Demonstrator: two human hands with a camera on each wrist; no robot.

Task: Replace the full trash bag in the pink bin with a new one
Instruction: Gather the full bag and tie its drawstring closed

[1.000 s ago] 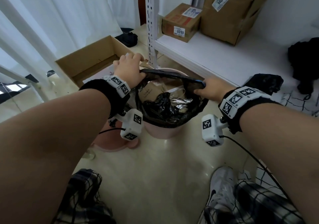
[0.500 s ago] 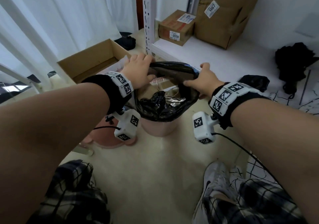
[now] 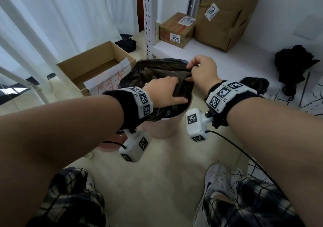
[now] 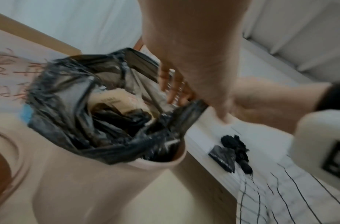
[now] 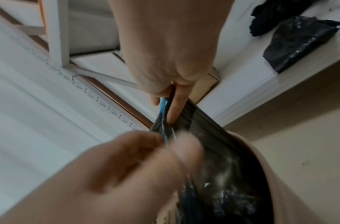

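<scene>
My left hand (image 3: 166, 92) and right hand (image 3: 202, 73) meet over the pink bin (image 3: 166, 127), which stands on the floor beside the low white shelf (image 3: 218, 59); the black trash bag (image 3: 153, 69) sits inside it, its rim gathered upward. My right fingers (image 5: 175, 106) pinch the bag's edge tight; my left fingers curl round the same bunched rim just beside them; a folded black bag (image 3: 255, 85) lies on the shelf.

A glossy black plastic trash bag (image 4: 73, 109), holding crumpled paper and dark wrappers, is seen inside a round pale pink plastic bin (image 4: 100, 189). Its far edge is gripped by the left hand (image 4: 184, 63). The right hand (image 4: 265, 103) is seen blurred just beside it.
</scene>
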